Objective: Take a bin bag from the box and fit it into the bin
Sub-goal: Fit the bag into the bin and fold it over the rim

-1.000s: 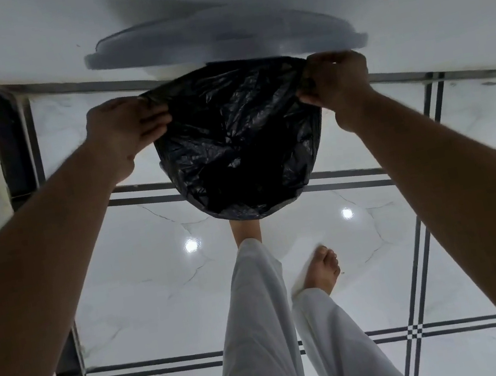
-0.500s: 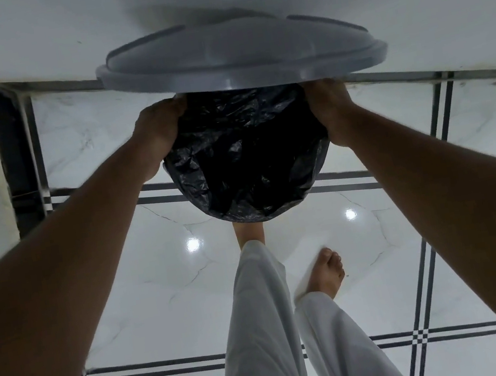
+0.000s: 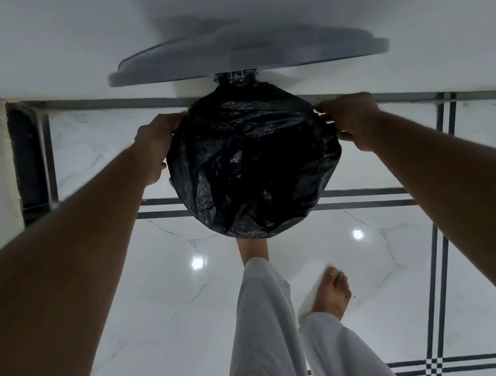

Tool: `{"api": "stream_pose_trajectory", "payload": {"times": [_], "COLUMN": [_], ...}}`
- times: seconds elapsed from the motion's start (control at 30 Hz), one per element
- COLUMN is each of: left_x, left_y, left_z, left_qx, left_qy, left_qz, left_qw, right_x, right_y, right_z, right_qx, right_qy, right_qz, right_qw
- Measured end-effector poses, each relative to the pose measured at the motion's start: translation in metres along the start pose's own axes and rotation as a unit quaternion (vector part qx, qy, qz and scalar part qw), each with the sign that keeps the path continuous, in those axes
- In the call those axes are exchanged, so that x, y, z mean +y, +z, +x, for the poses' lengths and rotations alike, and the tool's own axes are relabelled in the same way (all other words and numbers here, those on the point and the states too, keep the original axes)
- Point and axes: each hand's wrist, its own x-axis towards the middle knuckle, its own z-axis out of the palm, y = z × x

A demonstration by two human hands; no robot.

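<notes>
Hands out wide: your left hand (image 3: 158, 153) and right hand (image 3: 351, 120) each gripped the bag (image 3: 252, 161) at its rim, stretched over the bin, lid (image 3: 245, 53) raised behind, above the floor (image 3: 146, 296).

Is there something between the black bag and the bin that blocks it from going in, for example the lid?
Nothing visible blocks it. The grey lid stands raised behind the bin, clear of the opening. The black bag already covers the bin's mouth, and the left hand and right hand grip it at opposite sides of the rim.
</notes>
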Motion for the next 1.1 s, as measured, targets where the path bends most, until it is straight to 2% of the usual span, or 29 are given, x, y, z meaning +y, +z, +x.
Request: {"api": "stream_pose_trajectory", "payload": {"times": [0.1, 0.13, 0.17, 0.2, 0.23, 0.3, 0.33, 0.37, 0.4, 0.43, 0.47, 0.5, 0.53, 0.57, 0.63, 0.67, 0.7, 0.73, 0.8, 0.97, 1.03, 1.1], "left_x": [-0.013, -0.020, -0.028, -0.037, -0.045, -0.061, -0.068, -0.074, -0.075, -0.075, -0.073, -0.069, -0.064, -0.060, -0.056, -0.050, -0.047, -0.042, -0.039, -0.053, -0.067, -0.082], "left_y": [0.006, 0.006, 0.006, 0.009, 0.013, 0.025, 0.032, 0.039, 0.045, 0.049, 0.053, 0.058, 0.063, 0.072, 0.081, 0.082, 0.081, 0.080, 0.086, 0.112, 0.118, 0.123], "left_z": [-0.014, -0.022, -0.029, -0.041, -0.055, -0.078, -0.087, -0.092, -0.098, -0.100, -0.100, -0.100, -0.101, -0.099, -0.082, -0.073, -0.063, -0.054, -0.042, -0.068, -0.072, -0.061], "left_qx": [0.151, 0.231, 0.303, 0.341, 0.337, 0.221, 0.159, 0.109, 0.062, 0.035, 0.038, 0.041, 0.037, 0.035, 0.018, 0.012, 0.018, 0.028, 0.047, 0.090, 0.099, 0.085], "left_qy": [0.053, 0.092, 0.164, 0.260, 0.367, 0.540, 0.581, 0.569, 0.496, 0.398, 0.335, 0.311, 0.321, 0.365, 0.436, 0.427, 0.382, 0.325, 0.262, 0.394, 0.421, 0.389], "left_qz": [0.008, 0.060, 0.118, 0.174, 0.231, 0.382, 0.473, 0.566, 0.661, 0.734, 0.778, 0.797, 0.801, 0.795, 0.768, 0.761, 0.769, 0.788, 0.811, 0.736, 0.696, 0.667], "left_qw": [0.987, 0.967, 0.931, 0.886, 0.836, 0.716, 0.643, 0.586, 0.559, 0.549, 0.530, 0.515, 0.504, 0.483, 0.469, 0.488, 0.512, 0.522, 0.522, 0.543, 0.573, 0.630], "right_x": [0.012, 0.016, 0.021, 0.024, 0.029, 0.036, 0.038, 0.041, 0.044, 0.046, 0.046, 0.046, 0.045, 0.044, 0.040, 0.039, 0.037, 0.036, 0.035, 0.039, 0.045, 0.052], "right_y": [-0.011, -0.013, -0.015, -0.014, -0.011, -0.003, 0.004, 0.009, 0.015, 0.020, 0.026, 0.030, 0.035, 0.038, 0.043, 0.044, 0.044, 0.043, 0.041, 0.037, 0.037, 0.039], "right_z": [-0.009, -0.013, -0.017, -0.023, -0.029, -0.045, -0.053, -0.059, -0.065, -0.065, -0.068, -0.068, -0.068, -0.066, -0.063, -0.060, -0.058, -0.056, -0.052, -0.054, -0.055, -0.051], "right_qx": [-0.014, -0.002, 0.022, 0.058, 0.108, 0.220, 0.239, 0.229, 0.205, 0.181, 0.162, 0.154, 0.153, 0.159, 0.168, 0.171, 0.176, 0.179, 0.178, 0.153, 0.143, 0.145], "right_qy": [0.052, 0.057, 0.053, 0.040, 0.011, -0.096, -0.162, -0.223, -0.269, -0.301, -0.324, -0.336, -0.346, -0.354, -0.356, -0.350, -0.340, -0.330, -0.321, -0.317, -0.314, -0.319], "right_qz": [0.192, 0.213, 0.209, 0.188, 0.149, 0.052, 0.014, -0.017, -0.048, -0.083, -0.117, -0.146, -0.168, -0.180, -0.192, -0.194, -0.194, -0.190, -0.178, -0.171, -0.169, -0.171], "right_qw": [0.980, 0.975, 0.976, 0.980, 0.983, 0.970, 0.957, 0.947, 0.940, 0.933, 0.925, 0.917, 0.910, 0.904, 0.899, 0.900, 0.903, 0.907, 0.913, 0.920, 0.923, 0.921]}}
